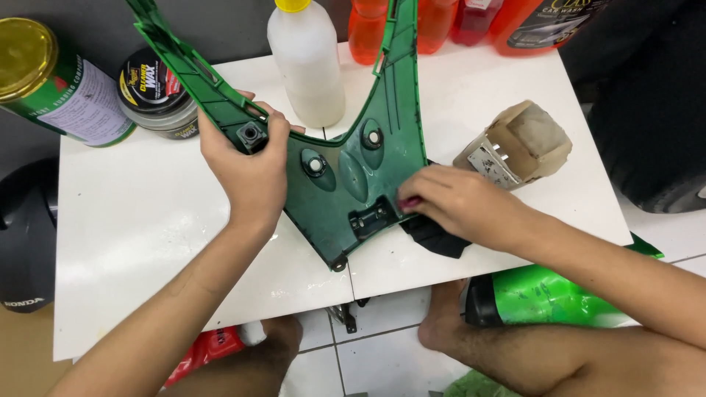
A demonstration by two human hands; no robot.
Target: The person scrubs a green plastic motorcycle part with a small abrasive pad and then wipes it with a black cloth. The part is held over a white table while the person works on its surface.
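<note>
Head view looks down on a green V-shaped plastic panel [353, 169] lying on the white desk [147, 213], its two arms running out past the top edge. Left hand [250, 173] grips the panel's left arm, while right hand [452, 198] presses a dark cloth [435, 237], mostly hidden beneath it, against the panel's lower right edge. Behind stand a white bottle [307, 62], a wax tin [156, 92] and a torn cardboard box [518, 143].

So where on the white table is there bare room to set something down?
Bare: the table's left front, below the tin and wax jar, left of the left hand. Crowded: the back edge with bottles, and the middle under the green panel.
</note>
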